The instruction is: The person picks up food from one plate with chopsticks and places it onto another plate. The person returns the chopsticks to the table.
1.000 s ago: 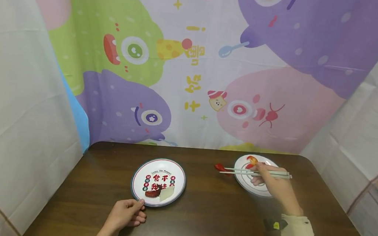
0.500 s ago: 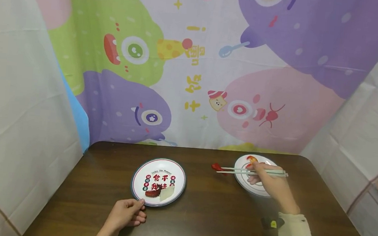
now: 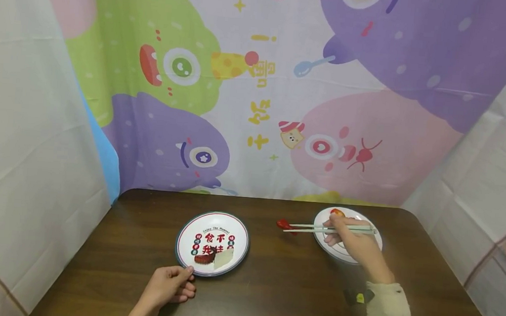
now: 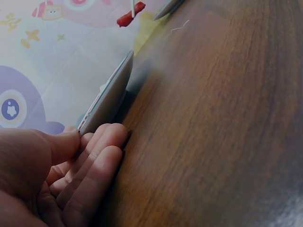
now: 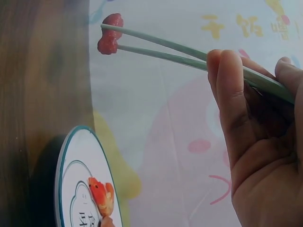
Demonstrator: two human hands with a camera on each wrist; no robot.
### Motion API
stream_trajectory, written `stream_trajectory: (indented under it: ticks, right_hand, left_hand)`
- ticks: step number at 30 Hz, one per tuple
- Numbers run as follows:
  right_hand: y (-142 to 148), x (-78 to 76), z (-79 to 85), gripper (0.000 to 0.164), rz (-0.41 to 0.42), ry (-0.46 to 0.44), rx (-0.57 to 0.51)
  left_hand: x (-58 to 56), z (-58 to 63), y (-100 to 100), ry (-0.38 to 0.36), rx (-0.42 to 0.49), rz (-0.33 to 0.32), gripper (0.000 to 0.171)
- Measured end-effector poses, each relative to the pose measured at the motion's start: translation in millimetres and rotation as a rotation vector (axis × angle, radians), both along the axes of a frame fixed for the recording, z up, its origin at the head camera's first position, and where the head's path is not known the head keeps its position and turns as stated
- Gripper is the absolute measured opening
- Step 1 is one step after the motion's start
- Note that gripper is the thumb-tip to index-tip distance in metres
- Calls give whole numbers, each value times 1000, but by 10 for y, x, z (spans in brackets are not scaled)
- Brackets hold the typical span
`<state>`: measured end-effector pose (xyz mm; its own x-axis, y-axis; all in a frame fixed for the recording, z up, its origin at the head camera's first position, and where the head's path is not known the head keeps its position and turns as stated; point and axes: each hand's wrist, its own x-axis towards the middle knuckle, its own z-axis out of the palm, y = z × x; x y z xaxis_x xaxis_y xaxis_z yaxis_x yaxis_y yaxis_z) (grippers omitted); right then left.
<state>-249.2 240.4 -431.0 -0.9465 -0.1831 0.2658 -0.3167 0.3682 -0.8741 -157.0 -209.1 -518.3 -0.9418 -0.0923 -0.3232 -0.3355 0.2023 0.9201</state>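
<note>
My left hand [image 3: 167, 286] pinches the near rim of a white plate [image 3: 187, 229] printed with red characters, thumb on top and fingers below. On that plate lie a dark brown food piece [image 3: 205, 259] and a pale, flat piece [image 3: 223, 259]. My right hand [image 3: 355, 243] holds pale green chopsticks [image 5: 165, 54], whose tips grip a glossy red food piece [image 5: 110, 34] in the air between the two plates. Beneath the right hand is a second white plate [image 5: 64, 184] bearing an orange-red piece [image 5: 101, 195]; the hand hides part of it.
The dark brown wooden table [image 3: 251, 297] reaches back to a cartoon-printed curtain [image 3: 252, 168]. White curtains [image 3: 27, 135] hang at both sides. A small dark object with a yellow mark [image 3: 360, 298] is beside the right sleeve [image 3: 390, 312].
My right hand has shifted left with the chopsticks, and the red food piece has moved left toward the printed plate. My left hand and that plate stay where they were.
</note>
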Motion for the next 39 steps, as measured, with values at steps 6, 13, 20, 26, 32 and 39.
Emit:
stream_trajectory:
  ticks: [6,13,20,26,32,39]
  right_hand:
    - [-30,-10,2,36,-9,6,91]
    - [-74,-9,32,34,8,-5,92]
    - [-138,-26,17,30,57,6,-4]
    - [-196,-44,-6,29,69,12,-39]
    - [-226,-40,-19,31,79,-6,-51]
    - [-262,-52,-50,33,66,2,-39]
  left_hand:
    - [0,7,4,9,5,-5,39]
    - [2,6,2,9,0,-5,39]
    - [6,8,8,19,-2,-10,41]
    - [7,7,17,18,-13,-2,40]
    - [-8,-24,15,28,-19,0,40]
    - [-15,-34,6,25,-9,-12,40]
